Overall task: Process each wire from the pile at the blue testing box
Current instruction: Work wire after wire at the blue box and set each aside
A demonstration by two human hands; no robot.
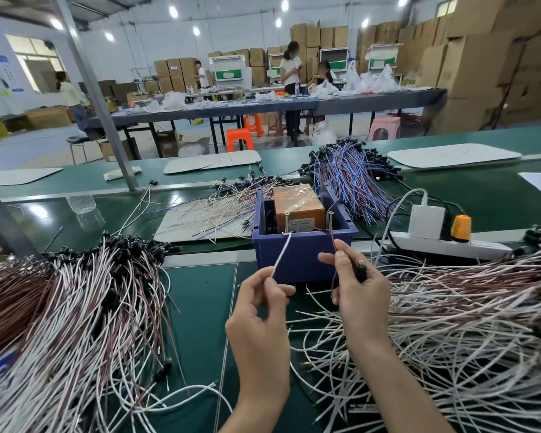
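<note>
- The left hand (263, 310) is pinching a thin white lead (281, 254) in a tight thumb-and-forefinger grip, the lead's tip reaching the box's front rim.
- The right hand (361, 295) is pinching a reddish-brown lead (333, 242) likewise, a black cap (361, 266) tucked against its fingers.
- The square blue testing box (300, 257), holding a taped orange block (297, 203), is sitting on the glossy green desk (200, 307) just beyond both hands.
- Tangled wire piles (466, 323) are sprawling on either side.

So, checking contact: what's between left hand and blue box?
In the head view, a white wire runs from the left hand up to the blue box.
</note>
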